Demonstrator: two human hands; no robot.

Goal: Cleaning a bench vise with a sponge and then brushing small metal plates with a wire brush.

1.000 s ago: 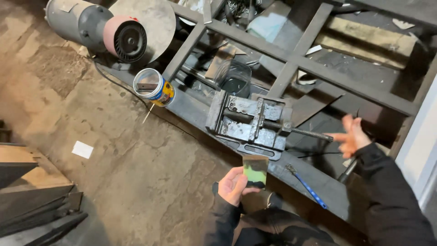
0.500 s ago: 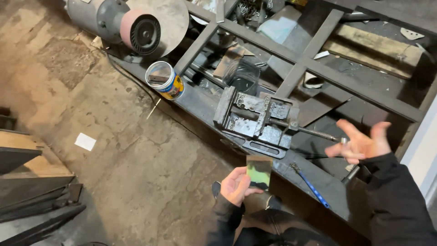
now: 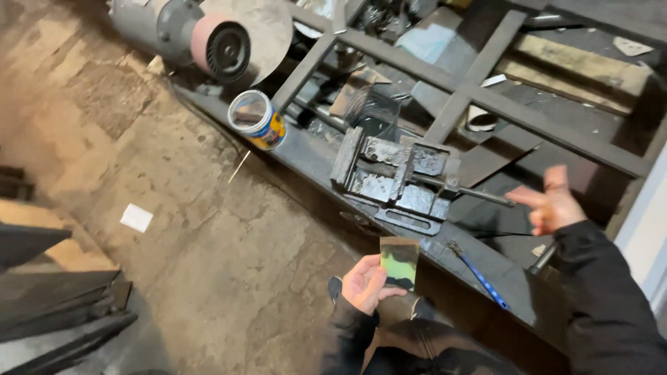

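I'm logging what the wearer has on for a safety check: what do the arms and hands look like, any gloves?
No gloves: the left hand and right hand are bare. Both arms are covered to the wrist by long, dark, black-looking jacket sleeves. No watch, rings or markings are visible.

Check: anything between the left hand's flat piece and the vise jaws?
Nothing visible. The left hand holds the flat green-and-dark piece just below the vise; only bare bench edge lies between. The right hand hovers open, off to the side.
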